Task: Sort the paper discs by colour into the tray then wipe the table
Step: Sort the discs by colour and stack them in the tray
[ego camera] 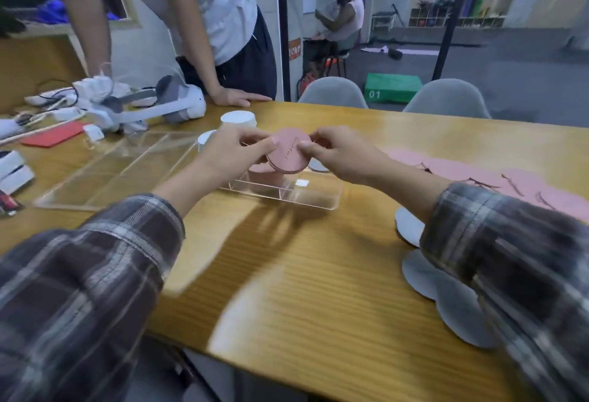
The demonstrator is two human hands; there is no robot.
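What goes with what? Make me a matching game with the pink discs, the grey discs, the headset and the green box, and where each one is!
Things:
1. pink discs
2. grey discs
3. white headset
4. green box

Places:
A. on the floor beyond the chairs
B. on the table by the right sleeve
C. pinched between left hand and right hand, above the clear tray
D. far left on the table

Pairs: 1-C, 2-B, 3-D, 4-A.

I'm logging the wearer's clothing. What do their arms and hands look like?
The left sleeve and right sleeve are long plaid fabric in dark brown, grey and white checks. The left hand and right hand are bare: no gloves, rings or watch visible.
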